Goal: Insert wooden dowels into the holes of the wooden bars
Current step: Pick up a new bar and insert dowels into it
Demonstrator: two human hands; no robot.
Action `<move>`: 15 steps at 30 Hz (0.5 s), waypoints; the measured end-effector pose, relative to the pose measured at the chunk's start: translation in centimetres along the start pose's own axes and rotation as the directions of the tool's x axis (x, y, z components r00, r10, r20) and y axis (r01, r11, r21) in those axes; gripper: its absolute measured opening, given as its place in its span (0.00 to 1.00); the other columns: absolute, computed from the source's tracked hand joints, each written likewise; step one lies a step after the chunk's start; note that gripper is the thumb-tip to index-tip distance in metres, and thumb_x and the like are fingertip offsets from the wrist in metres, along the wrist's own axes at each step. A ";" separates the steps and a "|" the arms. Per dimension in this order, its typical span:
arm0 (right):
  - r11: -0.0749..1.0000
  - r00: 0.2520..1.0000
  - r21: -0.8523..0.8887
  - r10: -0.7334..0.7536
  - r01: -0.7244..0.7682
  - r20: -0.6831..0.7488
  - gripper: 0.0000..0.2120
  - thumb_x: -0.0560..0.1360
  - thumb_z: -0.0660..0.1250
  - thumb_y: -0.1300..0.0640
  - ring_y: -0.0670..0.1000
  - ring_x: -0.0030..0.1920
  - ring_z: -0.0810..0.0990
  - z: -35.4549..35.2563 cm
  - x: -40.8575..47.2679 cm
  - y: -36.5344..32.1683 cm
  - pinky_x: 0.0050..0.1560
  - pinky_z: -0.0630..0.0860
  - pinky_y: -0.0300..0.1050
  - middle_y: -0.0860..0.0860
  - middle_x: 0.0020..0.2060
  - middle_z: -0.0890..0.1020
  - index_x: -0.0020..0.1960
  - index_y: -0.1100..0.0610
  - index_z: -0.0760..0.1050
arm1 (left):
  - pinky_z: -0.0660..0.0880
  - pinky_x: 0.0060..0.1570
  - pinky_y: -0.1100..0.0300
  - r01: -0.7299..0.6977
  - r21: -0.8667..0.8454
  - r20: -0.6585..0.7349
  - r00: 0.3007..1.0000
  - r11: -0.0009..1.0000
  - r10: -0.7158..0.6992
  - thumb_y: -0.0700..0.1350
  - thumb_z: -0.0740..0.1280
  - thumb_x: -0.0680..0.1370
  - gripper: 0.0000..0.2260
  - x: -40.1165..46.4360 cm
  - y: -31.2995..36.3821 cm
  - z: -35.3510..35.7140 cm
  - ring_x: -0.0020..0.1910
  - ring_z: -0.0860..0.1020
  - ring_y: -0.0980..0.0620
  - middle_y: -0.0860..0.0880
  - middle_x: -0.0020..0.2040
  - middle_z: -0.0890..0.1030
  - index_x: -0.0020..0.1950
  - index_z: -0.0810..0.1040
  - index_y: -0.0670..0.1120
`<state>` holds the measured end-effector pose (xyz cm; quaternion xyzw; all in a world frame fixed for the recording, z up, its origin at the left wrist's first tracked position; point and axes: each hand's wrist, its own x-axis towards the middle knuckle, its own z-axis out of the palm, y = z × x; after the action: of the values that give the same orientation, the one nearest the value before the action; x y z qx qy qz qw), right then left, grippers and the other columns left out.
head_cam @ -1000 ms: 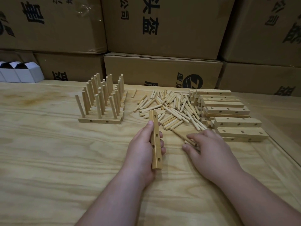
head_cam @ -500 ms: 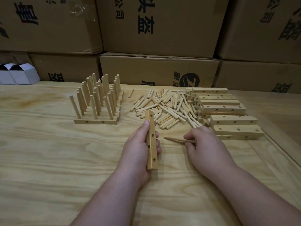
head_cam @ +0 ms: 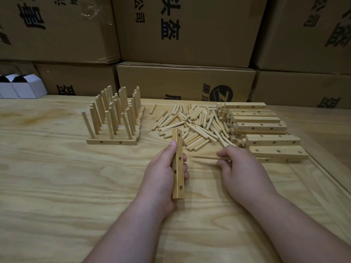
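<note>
Cardboard boxes with black print stacked along the far edge of the plywood table; small white cartons far left. On the table, left of centre: finished bars laid side by side, dowels standing upright in them. Centre: loose dowel pile, one stray dowel apart at its far left. Right: stack of drilled bars, holes visible on top and side faces, touching the pile's right edge.

Left hand grips a single bar, lengthwise away from the body, thumb along its left side, fingertips curled round the right. Four holes face up and right. Far end of the bar overlaps the near edge of the pile in view.

Right hand pinches one dowel between thumb and forefinger, palm down, near the bar stack. Dowel lies roughly level, free tip pointing left toward the held bar, gap between tip and bar. Cannot tell whether the dowel touches the table.
</note>
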<state>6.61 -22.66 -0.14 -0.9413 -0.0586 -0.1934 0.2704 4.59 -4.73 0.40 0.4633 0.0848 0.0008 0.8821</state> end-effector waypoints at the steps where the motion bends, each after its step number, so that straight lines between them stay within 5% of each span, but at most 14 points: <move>1: 1.000 1.000 0.008 -0.001 0.001 -0.013 0.07 0.78 0.67 0.57 0.43 0.47 0.73 0.0 0.0 0.0 0.47 0.69 0.40 0.37 0.45 0.72 0.52 0.45 0.77 | 0.71 0.29 0.61 0.001 0.000 -0.001 1.000 1.000 -0.001 0.54 0.67 0.81 0.14 0.0 0.0 0.0 0.29 0.72 0.54 0.49 0.36 0.77 0.54 0.86 0.47; 7: 0.990 0.994 0.140 0.006 0.009 -0.109 0.06 0.79 0.67 0.57 0.34 0.42 0.74 0.0 0.1 0.1 0.40 0.66 0.22 0.33 0.44 0.72 0.53 0.46 0.77 | 0.71 0.30 0.61 0.017 -0.025 -0.007 1.000 1.000 -0.017 0.52 0.66 0.81 0.13 -0.1 0.1 0.1 0.30 0.73 0.54 0.49 0.35 0.77 0.56 0.85 0.45; 15: 0.935 0.965 0.285 -0.152 0.210 -0.214 0.09 0.79 0.66 0.53 0.34 0.44 0.75 -0.7 -0.1 -0.4 0.44 0.68 0.24 0.38 0.44 0.75 0.58 0.51 0.81 | 0.69 0.26 0.63 0.060 -0.063 0.023 0.998 0.996 -0.059 0.50 0.64 0.82 0.10 0.0 0.2 0.2 0.29 0.70 0.54 0.48 0.35 0.75 0.54 0.81 0.44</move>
<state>6.23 -22.69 0.54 -0.8561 -0.1485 -0.2946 0.3977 4.60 -4.80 0.72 0.4323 0.0890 -0.0277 0.8969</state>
